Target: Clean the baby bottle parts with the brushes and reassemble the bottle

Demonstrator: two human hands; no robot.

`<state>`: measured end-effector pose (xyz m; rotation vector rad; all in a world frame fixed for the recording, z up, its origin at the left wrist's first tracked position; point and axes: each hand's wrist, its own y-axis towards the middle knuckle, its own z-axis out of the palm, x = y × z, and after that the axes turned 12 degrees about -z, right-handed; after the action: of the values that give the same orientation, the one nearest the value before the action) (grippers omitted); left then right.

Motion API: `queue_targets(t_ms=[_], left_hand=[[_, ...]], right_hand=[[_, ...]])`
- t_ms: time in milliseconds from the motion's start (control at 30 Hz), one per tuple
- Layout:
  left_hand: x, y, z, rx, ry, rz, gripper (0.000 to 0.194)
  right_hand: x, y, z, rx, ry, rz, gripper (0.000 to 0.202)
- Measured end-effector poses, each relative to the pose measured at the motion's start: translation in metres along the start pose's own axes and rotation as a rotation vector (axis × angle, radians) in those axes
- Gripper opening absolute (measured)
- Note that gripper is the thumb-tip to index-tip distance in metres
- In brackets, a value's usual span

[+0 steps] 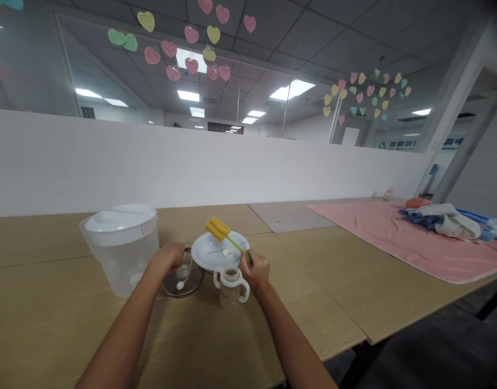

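My right hand (256,269) is wrapped round the green handle of a bottle brush (218,229), whose yellow sponge head tilts up to the left over a white plate (200,254). Below it stands a clear baby bottle (231,294) with two white handles and an open top. Over a dark round tray (194,282), my left hand (173,257) is closed, its fingertips mostly hidden. Beneath that hand lies a thin straw with a white weighted end (180,285). A small white part (229,252) rests on the plate.
A lidded translucent pitcher (128,254) stands close to my left forearm. To the far right, a pink cloth (378,232) holds a heap of blue and white fabric (451,220). The wooden table (313,302) meets a white wall (216,167) at the back.
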<state>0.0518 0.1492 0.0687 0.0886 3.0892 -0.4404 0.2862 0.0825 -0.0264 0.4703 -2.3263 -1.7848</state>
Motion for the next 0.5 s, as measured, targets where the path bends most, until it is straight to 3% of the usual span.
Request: queue_targets(t_ms=[367,500], left_hand=[[-0.0002,-0.0056,0.0092,0.007,-0.002,-0.068,0.022],[-0.0015,-0.0075,0.0060,-0.092,-0.049,-0.028,0.016]], right_hand=[[0.0011,0.0011,-0.0011,0.002,0.006,0.001,0.031],[0.0011,0.0010,-0.0014,0.004,0.012,0.004,0.030]])
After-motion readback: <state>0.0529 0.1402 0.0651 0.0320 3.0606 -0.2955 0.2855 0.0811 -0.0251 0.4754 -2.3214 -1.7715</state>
